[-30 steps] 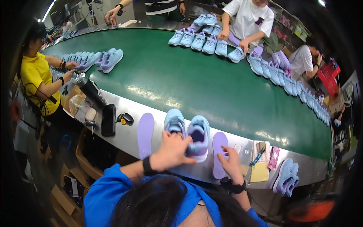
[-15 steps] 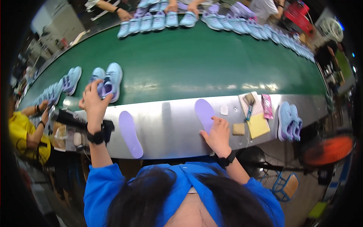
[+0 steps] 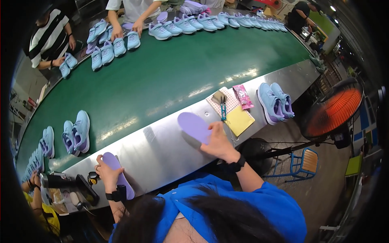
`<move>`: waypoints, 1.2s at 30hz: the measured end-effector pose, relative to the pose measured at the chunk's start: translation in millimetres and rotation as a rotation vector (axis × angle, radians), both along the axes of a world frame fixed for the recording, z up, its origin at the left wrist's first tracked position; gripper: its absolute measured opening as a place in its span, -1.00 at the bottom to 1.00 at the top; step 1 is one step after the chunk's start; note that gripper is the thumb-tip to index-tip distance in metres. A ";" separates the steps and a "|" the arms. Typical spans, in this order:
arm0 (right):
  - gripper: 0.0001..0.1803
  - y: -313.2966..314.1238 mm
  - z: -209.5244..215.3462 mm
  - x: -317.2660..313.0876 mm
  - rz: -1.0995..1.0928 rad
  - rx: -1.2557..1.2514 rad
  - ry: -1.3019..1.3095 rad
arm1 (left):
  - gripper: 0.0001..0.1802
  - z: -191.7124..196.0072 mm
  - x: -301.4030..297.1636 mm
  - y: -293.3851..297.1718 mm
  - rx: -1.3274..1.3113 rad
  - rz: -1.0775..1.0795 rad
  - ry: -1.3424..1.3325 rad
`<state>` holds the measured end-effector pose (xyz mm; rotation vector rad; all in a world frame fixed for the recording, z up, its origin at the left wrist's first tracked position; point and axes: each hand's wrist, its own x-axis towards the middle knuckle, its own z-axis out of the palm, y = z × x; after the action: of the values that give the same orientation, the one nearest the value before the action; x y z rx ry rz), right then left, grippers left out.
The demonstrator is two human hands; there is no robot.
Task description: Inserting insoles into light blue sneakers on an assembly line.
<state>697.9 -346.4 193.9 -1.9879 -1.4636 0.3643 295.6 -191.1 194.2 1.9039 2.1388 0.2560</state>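
A purple insole (image 3: 192, 124) is pinched at its near end by my right hand (image 3: 221, 143), over the metal bench. It looks slightly blurred. My left hand (image 3: 107, 172) grips the side of another purple insole (image 3: 122, 178) at the bench's near edge, thumb over its face and fingers at its left edge. Beyond that hand, a pair of light blue sneakers with purple linings (image 3: 76, 133) stands on the green belt. A second such pair (image 3: 274, 103) sits on the bench to the right.
The metal bench (image 3: 162, 152) borders the green belt (image 3: 170, 69). Thread snips (image 3: 223, 110), a yellow pad (image 3: 240, 122) and a pink packet (image 3: 243, 96) lie past my right hand. A fan (image 3: 334, 107) stands at right. Co-workers handle shoes across the belt and at left.
The view has turned to the right. My left hand has left the sneakers and taken hold of the left insole. My right hand has closed on the other insole.
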 end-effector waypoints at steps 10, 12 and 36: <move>-0.41 -109.8 34.7 263.3 -0.592 -0.146 -0.507 | -0.59 -39.2 -10.7 24.3 0.302 -0.038 -0.451; -0.19 -124.8 13.7 293.4 -0.479 -0.302 -0.470 | -0.66 -47.2 -3.6 26.2 0.352 -0.064 -0.654; -0.61 72.6 119.8 -21.9 0.141 0.180 -0.369 | -0.56 51.0 45.4 -22.4 0.202 -0.041 -1.220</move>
<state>676.0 -273.8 313.8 -1.8792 -1.7991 -0.0823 341.0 -213.6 245.2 1.2530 1.2343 1.2613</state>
